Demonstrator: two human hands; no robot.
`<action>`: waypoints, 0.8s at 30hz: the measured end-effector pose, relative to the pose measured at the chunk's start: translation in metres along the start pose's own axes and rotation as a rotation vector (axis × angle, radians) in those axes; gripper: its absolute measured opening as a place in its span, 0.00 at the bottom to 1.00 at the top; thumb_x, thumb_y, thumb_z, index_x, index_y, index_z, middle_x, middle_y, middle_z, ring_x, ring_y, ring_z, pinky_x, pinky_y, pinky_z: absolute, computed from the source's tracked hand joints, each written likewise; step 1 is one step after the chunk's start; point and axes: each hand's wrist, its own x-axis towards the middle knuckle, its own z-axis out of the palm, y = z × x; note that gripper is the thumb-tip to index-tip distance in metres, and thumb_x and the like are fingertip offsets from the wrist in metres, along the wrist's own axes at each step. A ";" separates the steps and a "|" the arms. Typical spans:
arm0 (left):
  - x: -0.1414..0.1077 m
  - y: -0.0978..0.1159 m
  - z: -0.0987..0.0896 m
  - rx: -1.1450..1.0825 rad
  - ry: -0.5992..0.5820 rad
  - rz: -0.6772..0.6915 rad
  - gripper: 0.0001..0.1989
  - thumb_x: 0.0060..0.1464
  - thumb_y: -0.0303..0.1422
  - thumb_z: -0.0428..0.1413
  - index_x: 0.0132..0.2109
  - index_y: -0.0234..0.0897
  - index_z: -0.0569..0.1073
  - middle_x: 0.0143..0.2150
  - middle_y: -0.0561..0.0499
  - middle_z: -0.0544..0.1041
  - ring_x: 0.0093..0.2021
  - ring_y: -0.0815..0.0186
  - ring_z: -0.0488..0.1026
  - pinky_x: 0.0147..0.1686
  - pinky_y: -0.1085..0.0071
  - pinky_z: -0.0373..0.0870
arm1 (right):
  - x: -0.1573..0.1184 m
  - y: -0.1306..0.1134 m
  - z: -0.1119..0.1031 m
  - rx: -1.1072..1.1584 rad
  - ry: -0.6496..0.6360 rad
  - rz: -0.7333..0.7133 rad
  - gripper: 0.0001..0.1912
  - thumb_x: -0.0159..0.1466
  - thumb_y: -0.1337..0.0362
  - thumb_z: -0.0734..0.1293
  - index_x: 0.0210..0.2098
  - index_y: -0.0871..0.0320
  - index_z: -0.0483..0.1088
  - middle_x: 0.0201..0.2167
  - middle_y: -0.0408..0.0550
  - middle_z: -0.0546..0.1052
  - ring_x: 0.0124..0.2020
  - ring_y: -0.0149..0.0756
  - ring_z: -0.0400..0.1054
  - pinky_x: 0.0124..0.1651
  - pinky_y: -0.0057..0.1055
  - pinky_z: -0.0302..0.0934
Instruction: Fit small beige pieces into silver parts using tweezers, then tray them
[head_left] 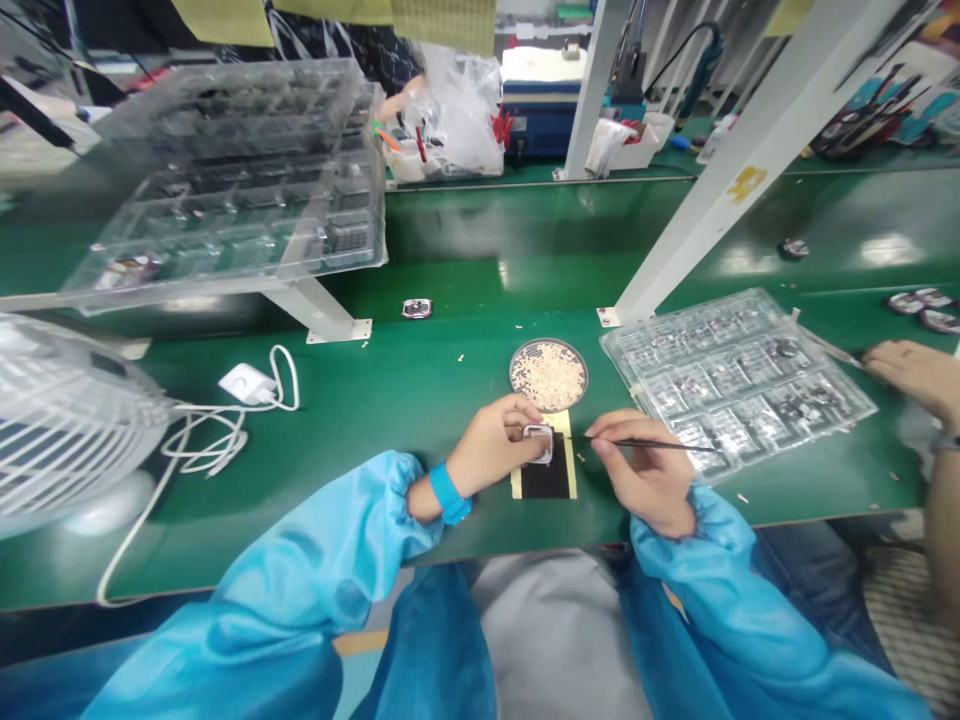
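Between the fingers of my left hand is a small watch-like case with a pale rim, held over a black pad edged with yellow tape. A blue band circles my left wrist. My right hand pinches a thin dark tool, tweezers by their look, whose tip points left and ends a short way from the case. Just beyond both hands sits a round dish full of tiny cream and dark pieces. Whether the tool's tip carries a piece is too small to tell.
A clear compartment tray with parts lies to the right, near a co-worker's hand. One similar case rests on the green bench. At left stand a white fan and a charger with cable. White posts rise behind.
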 end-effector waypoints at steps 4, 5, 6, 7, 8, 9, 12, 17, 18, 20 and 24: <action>0.000 -0.002 -0.002 0.022 0.005 -0.013 0.12 0.48 0.31 0.65 0.39 0.36 0.71 0.30 0.51 0.79 0.26 0.69 0.75 0.26 0.75 0.69 | -0.002 0.001 0.000 -0.036 -0.093 0.010 0.09 0.61 0.72 0.71 0.39 0.53 0.74 0.36 0.50 0.79 0.39 0.42 0.75 0.41 0.42 0.73; 0.000 -0.002 -0.003 0.024 0.006 -0.011 0.12 0.48 0.31 0.64 0.39 0.36 0.71 0.30 0.51 0.79 0.26 0.69 0.75 0.27 0.75 0.70 | -0.002 0.001 0.000 -0.046 -0.117 0.010 0.09 0.61 0.73 0.71 0.39 0.53 0.74 0.37 0.50 0.79 0.40 0.42 0.76 0.42 0.42 0.73; -0.001 -0.002 -0.003 0.027 0.005 -0.009 0.11 0.49 0.31 0.64 0.38 0.35 0.71 0.30 0.51 0.79 0.26 0.69 0.75 0.27 0.74 0.70 | -0.002 0.001 0.000 -0.056 -0.134 0.010 0.10 0.61 0.73 0.71 0.40 0.53 0.74 0.38 0.50 0.79 0.40 0.42 0.76 0.43 0.42 0.73; -0.001 -0.003 -0.003 0.029 0.004 -0.009 0.11 0.49 0.31 0.64 0.38 0.35 0.71 0.30 0.50 0.79 0.26 0.69 0.75 0.27 0.74 0.70 | -0.001 0.001 0.000 -0.066 -0.147 0.011 0.10 0.61 0.73 0.71 0.40 0.53 0.74 0.38 0.50 0.79 0.41 0.42 0.76 0.43 0.42 0.73; -0.001 -0.003 -0.003 0.031 0.002 -0.010 0.11 0.49 0.30 0.64 0.38 0.35 0.71 0.30 0.50 0.79 0.26 0.69 0.75 0.27 0.74 0.70 | -0.001 0.001 0.000 -0.076 -0.155 0.013 0.10 0.61 0.73 0.71 0.40 0.53 0.74 0.38 0.50 0.80 0.41 0.42 0.76 0.44 0.41 0.73; -0.001 -0.003 -0.003 0.033 0.000 -0.010 0.10 0.49 0.30 0.64 0.38 0.35 0.72 0.31 0.50 0.79 0.26 0.69 0.75 0.26 0.74 0.70 | -0.001 0.002 0.001 -0.086 -0.158 0.017 0.10 0.61 0.73 0.70 0.40 0.53 0.74 0.38 0.50 0.80 0.41 0.42 0.76 0.44 0.41 0.72; -0.001 -0.004 -0.002 0.041 0.003 -0.011 0.11 0.48 0.29 0.64 0.38 0.35 0.72 0.31 0.50 0.79 0.26 0.69 0.75 0.26 0.74 0.70 | 0.000 0.002 0.001 -0.092 -0.151 0.026 0.09 0.61 0.72 0.71 0.40 0.54 0.74 0.38 0.50 0.80 0.41 0.42 0.76 0.44 0.41 0.73; 0.000 -0.002 -0.001 0.037 0.024 -0.017 0.10 0.48 0.29 0.64 0.37 0.36 0.72 0.31 0.51 0.79 0.26 0.69 0.75 0.26 0.75 0.69 | 0.000 0.002 0.002 -0.099 -0.160 0.021 0.09 0.62 0.72 0.71 0.40 0.54 0.74 0.38 0.50 0.80 0.40 0.42 0.76 0.44 0.41 0.73; -0.001 -0.002 0.000 0.037 0.024 -0.017 0.10 0.48 0.29 0.63 0.37 0.36 0.72 0.31 0.51 0.79 0.25 0.69 0.75 0.26 0.75 0.69 | 0.000 0.002 0.002 -0.108 -0.165 0.019 0.09 0.62 0.72 0.71 0.40 0.53 0.74 0.38 0.50 0.80 0.41 0.42 0.76 0.44 0.41 0.73; -0.001 -0.002 0.000 0.039 0.023 -0.018 0.09 0.48 0.28 0.63 0.37 0.35 0.72 0.31 0.50 0.80 0.26 0.69 0.75 0.26 0.75 0.69 | 0.001 0.002 0.002 -0.131 -0.180 0.008 0.09 0.62 0.72 0.70 0.40 0.53 0.74 0.38 0.50 0.80 0.41 0.42 0.76 0.44 0.41 0.73; -0.002 -0.003 -0.001 0.036 0.007 -0.006 0.10 0.47 0.25 0.61 0.38 0.35 0.72 0.33 0.50 0.80 0.27 0.70 0.75 0.27 0.75 0.69 | 0.001 0.000 0.002 -0.143 -0.193 0.001 0.10 0.62 0.73 0.70 0.41 0.53 0.74 0.39 0.50 0.79 0.42 0.41 0.76 0.45 0.40 0.72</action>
